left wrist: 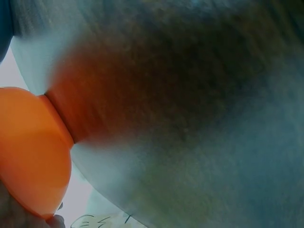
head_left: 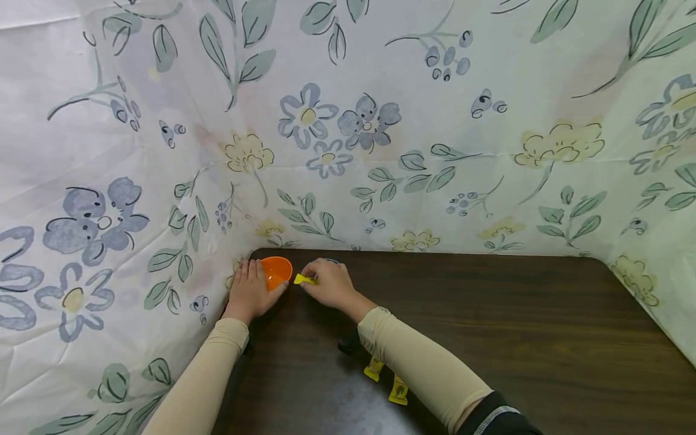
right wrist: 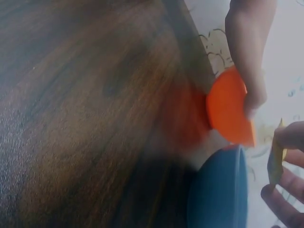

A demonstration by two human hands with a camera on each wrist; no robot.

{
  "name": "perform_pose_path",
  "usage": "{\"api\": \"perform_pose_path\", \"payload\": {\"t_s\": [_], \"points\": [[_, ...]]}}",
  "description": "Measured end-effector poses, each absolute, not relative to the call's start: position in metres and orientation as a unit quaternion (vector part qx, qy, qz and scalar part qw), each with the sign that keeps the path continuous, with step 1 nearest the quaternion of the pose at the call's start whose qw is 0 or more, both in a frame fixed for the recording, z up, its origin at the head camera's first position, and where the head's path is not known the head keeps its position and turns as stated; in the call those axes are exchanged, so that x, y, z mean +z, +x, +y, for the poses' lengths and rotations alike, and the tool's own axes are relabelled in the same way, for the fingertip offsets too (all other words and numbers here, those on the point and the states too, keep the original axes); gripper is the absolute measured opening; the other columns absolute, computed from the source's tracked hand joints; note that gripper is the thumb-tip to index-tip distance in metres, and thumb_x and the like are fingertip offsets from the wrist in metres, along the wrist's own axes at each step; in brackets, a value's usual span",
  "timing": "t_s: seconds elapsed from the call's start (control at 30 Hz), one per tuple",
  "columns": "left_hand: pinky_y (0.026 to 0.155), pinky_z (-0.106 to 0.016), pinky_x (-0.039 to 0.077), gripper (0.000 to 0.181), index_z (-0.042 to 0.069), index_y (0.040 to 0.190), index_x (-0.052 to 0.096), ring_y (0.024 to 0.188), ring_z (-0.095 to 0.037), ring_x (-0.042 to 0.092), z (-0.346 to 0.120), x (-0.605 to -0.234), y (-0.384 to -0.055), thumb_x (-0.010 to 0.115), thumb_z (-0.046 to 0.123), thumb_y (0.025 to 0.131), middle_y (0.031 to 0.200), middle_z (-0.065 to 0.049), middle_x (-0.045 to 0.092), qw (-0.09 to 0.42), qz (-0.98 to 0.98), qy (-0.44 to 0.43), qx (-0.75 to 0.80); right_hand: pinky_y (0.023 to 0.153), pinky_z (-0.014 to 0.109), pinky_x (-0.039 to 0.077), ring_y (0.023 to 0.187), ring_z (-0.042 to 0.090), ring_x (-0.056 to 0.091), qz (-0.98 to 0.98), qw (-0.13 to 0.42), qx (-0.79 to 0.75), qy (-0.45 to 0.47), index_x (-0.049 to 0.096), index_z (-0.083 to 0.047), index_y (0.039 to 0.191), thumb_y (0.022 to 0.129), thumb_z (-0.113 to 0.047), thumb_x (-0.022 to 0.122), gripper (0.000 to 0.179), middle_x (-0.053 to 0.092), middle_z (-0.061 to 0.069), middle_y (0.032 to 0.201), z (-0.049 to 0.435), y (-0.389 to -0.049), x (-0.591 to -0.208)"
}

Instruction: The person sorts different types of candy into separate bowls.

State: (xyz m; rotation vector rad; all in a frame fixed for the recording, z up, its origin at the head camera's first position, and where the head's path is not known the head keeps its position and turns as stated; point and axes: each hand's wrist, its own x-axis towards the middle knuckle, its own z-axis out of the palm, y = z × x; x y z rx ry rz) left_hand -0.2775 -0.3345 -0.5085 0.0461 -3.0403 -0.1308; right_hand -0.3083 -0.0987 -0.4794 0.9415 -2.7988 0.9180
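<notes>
An orange bowl (head_left: 277, 270) stands at the table's far left corner. My left hand (head_left: 252, 293) holds it from the near side, fingers along its left and thumb at its right. The left wrist view shows the bowl (left wrist: 33, 147) close up, with fingertips low on it. My right hand (head_left: 330, 283) pinches a small yellow wrapped packet (head_left: 304, 279) just right of the orange bowl. That packet (right wrist: 275, 159) appears between thumb and fingers in the right wrist view. Mostly hidden behind the right hand is a blue bowl (right wrist: 216, 194), standing beside the orange one.
Two more yellow packets (head_left: 373, 368) (head_left: 399, 391) lie on the dark wooden table (head_left: 489, 314) near the right forearm. A black object (head_left: 349, 344), partly covered by the sleeve, sits by them. Flower-patterned cloth (head_left: 380, 199) rises behind and along the table's sides.
</notes>
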Motion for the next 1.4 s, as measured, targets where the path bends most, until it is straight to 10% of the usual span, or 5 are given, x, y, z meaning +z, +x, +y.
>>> {"api": "perform_pose_path", "payload": {"t_s": [0.93,1.4], "points": [[0.13,-0.065,0.023,0.101,-0.02,0.157,0.029,0.156,-0.058,0.027,-0.315,-0.508,-0.271,0.048,0.063,0.103,0.163,-0.041,0.033,0.043,-0.998,-0.019,-0.046,0.104,0.046,0.051,0.115,0.021,0.067,-0.889,0.016,0.335,0.311,0.074,-0.019,0.134,0.103,-0.039,0.069,0.037,0.074,0.001,0.127,-0.132,-0.324,-0.474],[0.129,-0.065,0.026,0.103,-0.019,0.157,0.03,0.154,-0.057,0.032,-0.317,-0.508,-0.271,0.049,0.066,0.102,0.163,-0.039,0.036,0.058,-0.998,-0.014,-0.023,0.111,0.046,0.054,0.127,0.032,0.063,-0.838,-0.061,0.378,0.388,0.073,-0.009,0.13,0.103,-0.028,0.07,0.033,0.065,0.009,0.133,-0.073,-0.328,-0.465]]}}
